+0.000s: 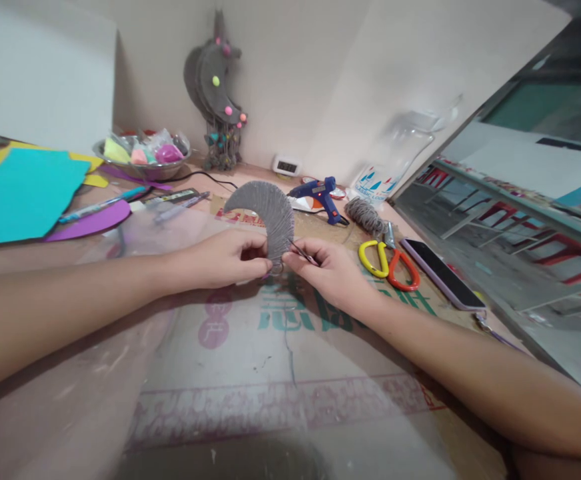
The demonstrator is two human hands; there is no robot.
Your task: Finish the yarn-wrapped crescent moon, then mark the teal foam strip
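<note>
A crescent moon point(276, 212) wound in grey yarn stands upright in the middle of the view. Its lower end is pinched between the thumb and fingers of my left hand point(238, 257). Close against the crescent's lower right edge, my right hand point(328, 267) is closed around a thin dark pointed tool point(300, 250), whose exact kind I cannot make out. The right thumb and fingertips touch or nearly touch the yarn there. Below the hands, a thin dark strand point(290, 360) shows against the printed cardboard.
Scissors point(404, 270), a phone point(443, 273), a grey yarn bundle point(364, 215) and a blue glue gun point(323, 197) lie at right. A small clock point(287, 165) and decorated moon hanging point(215, 87) are behind. At left are a metal bowl point(140, 170) and turquoise sheet point(25, 197).
</note>
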